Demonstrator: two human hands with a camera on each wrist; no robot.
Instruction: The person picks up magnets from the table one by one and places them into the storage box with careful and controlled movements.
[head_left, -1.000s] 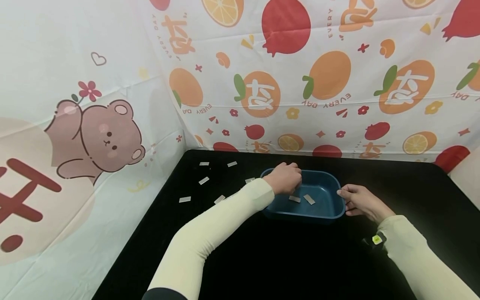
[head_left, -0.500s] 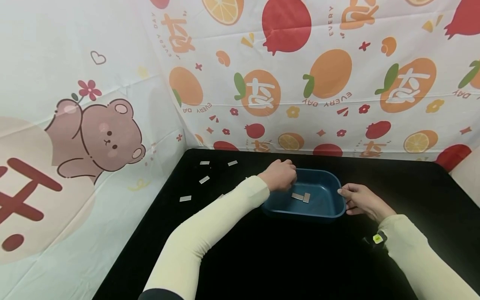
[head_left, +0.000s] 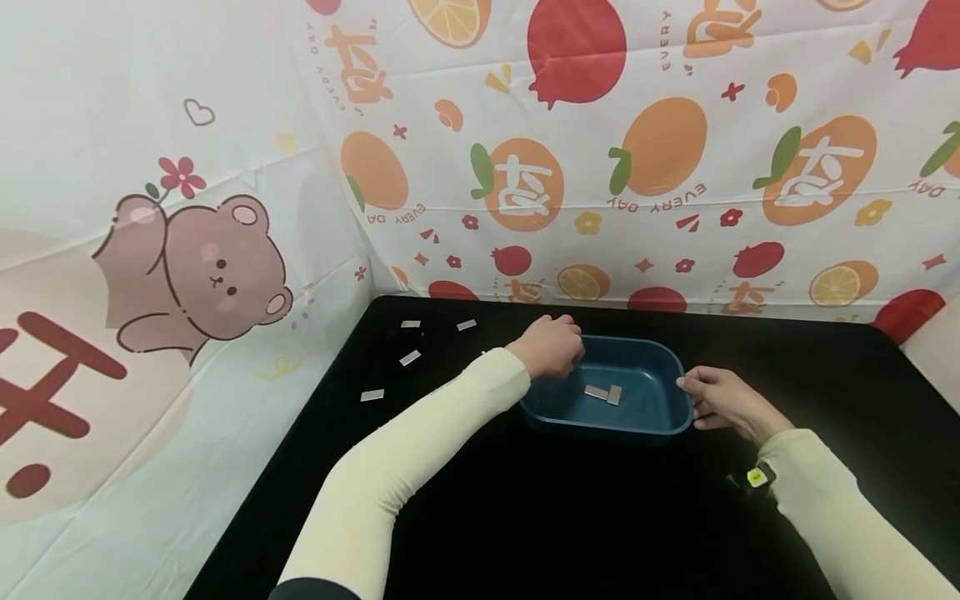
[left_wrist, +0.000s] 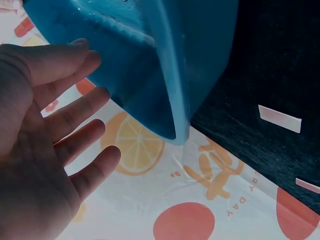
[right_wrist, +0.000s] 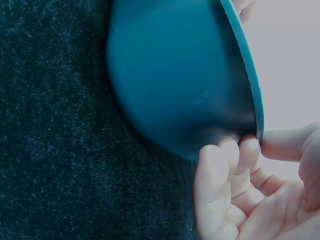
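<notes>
A blue plastic basin (head_left: pixel 648 383) stands on the black table. Two small flat silvery pieces lie touching on its floor, one lengthwise (head_left: pixel 596 392) and one crosswise (head_left: pixel 614 396). My left hand (head_left: pixel 550 346) hovers over the basin's left end. In the left wrist view its fingers (left_wrist: pixel 80 112) are spread loosely beside the basin wall, with nothing seen between them. My right hand (head_left: pixel 726 402) pinches the right end of the rim, thumb over the edge and curled fingers (right_wrist: pixel 215 175) against the outer wall.
More flat silvery pieces lie scattered on the table's left side, among them a near one (head_left: pixel 372 395), a middle one (head_left: pixel 410 358) and a far one (head_left: pixel 467 325). A fruit-print cloth (head_left: pixel 450 217) hangs right behind the table, with a bear-print cloth (head_left: pixel 225 275) along the left.
My left hand has moved left within the basin toward its left end. One silvery piece in the basin has shifted up against the other. The right hand keeps its hold on the rim.
</notes>
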